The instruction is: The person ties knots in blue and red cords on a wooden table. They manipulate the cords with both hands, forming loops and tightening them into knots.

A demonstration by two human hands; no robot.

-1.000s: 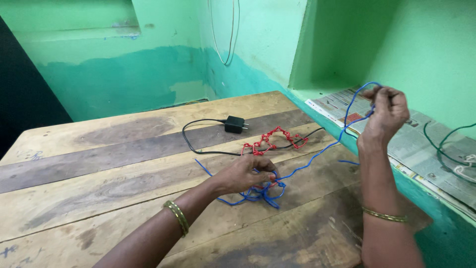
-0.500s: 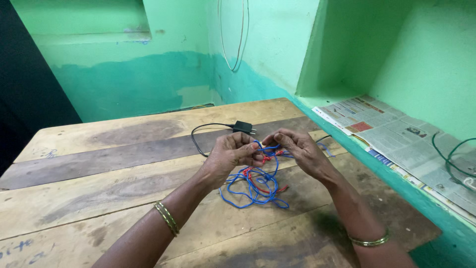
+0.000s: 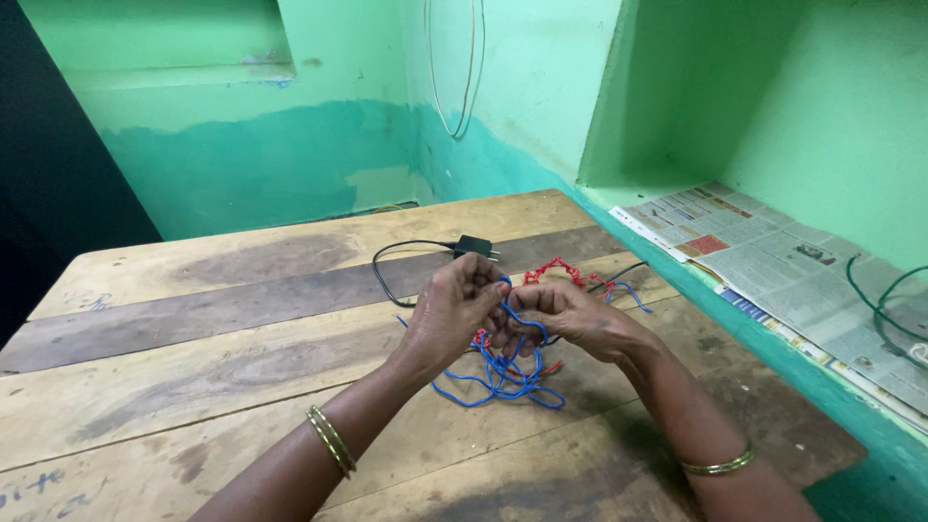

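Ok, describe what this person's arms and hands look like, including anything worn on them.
Both forearms are bare, with no sleeves in view. The left hand has thin gold-coloured bangles, seemingly a pair, on its forearm above the wrist. The right hand has one slim gold-coloured bangle on its forearm. No gloves; no rings can be made out.

Green painted walls, worn plank table, newspaper-lined ledge.

table: a wooden table made of long planks, one plank darker than the others | on it: a black plug with a thin black cord curling beside it | a red wire lying near the plug | a loose bunch of blue wire resting on the planks
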